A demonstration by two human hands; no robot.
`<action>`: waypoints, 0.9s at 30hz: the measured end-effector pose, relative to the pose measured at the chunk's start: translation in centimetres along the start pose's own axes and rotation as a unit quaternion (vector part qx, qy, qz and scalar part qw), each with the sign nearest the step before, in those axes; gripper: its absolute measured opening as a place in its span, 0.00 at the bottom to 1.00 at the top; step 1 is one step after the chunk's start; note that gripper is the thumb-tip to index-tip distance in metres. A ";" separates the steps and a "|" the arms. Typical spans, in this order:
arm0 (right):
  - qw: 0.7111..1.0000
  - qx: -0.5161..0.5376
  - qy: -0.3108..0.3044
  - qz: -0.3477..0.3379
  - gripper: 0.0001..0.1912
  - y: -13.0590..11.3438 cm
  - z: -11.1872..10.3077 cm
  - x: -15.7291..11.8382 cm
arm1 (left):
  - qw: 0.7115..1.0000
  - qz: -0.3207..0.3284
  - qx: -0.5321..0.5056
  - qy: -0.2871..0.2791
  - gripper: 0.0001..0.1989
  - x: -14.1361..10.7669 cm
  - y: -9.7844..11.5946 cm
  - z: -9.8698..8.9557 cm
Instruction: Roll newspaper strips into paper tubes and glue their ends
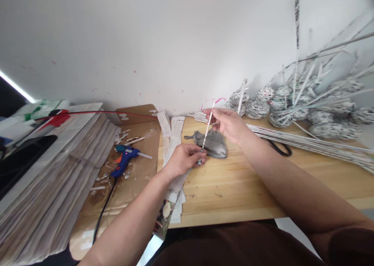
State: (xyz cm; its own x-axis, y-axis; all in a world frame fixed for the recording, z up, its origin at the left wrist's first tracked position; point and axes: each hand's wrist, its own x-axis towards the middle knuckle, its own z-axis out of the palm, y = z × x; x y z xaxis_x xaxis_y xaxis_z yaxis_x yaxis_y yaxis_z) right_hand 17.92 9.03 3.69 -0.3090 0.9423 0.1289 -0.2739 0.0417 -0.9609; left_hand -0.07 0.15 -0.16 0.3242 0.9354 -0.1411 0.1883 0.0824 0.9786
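A thin rolled newspaper tube [207,131] slants upward between my two hands, its pinkish tip bent over at the top. My left hand [187,157] pinches the lower end with thumb and fingers. Higher up, my right hand [224,121] has thumb and fingers closed round the upper part. Behind the tube, a grey cloth [214,144] lies bunched on the wooden table [230,192]. Cut newspaper strips [176,131] lie beside and partly under my left forearm.
A blue glue gun [125,160] lies on brown cardboard [140,141] among paper scraps. Stacked newspapers [73,172] rise at the left. Finished paper tubes [306,141] lie at the right, before several woven paper pieces [280,106] with tubes sticking out.
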 end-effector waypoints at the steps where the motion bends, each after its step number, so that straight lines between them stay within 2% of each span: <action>1: 1.000 0.008 0.007 -0.007 0.17 0.0 0.0 0.1 | 1.000 0.000 0.000 -0.001 0.16 0.0 0.0 0.0; 4: 0.999 0.020 0.043 -0.010 0.14 -0.1 0.0 0.3 | 1.000 -0.002 0.000 -0.003 0.15 0.0 0.0 0.0; 8: 0.997 0.025 0.077 0.014 0.17 -0.3 0.1 0.4 | 1.000 -0.004 -0.004 -0.005 0.16 0.0 0.0 0.0; 12: 0.999 -0.006 0.042 0.031 0.19 -0.1 0.2 0.2 | 1.000 -0.003 -0.005 0.005 0.16 0.1 -0.1 0.1; 16: 0.997 -0.072 -0.004 0.020 0.18 0.4 0.5 -0.1 | 1.000 0.005 -0.003 0.009 0.16 0.2 -0.3 0.0; 19: 0.997 -0.079 -0.009 0.010 0.18 0.5 0.7 -0.3 | 1.000 0.005 -0.005 0.008 0.16 0.2 -0.3 0.0; 27: 0.996 -0.010 0.085 -0.040 0.16 -0.2 0.5 0.0 | 1.000 0.008 0.027 0.009 0.14 0.1 -0.1 0.1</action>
State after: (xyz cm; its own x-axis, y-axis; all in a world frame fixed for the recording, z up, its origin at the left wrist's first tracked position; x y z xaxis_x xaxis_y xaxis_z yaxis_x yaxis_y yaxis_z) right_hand 17.53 8.87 4.05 -0.1281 0.9783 0.1630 -0.2733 0.1232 -0.9540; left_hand 0.01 0.20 -0.28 0.3119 0.9423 -0.1219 0.2323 0.0487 0.9714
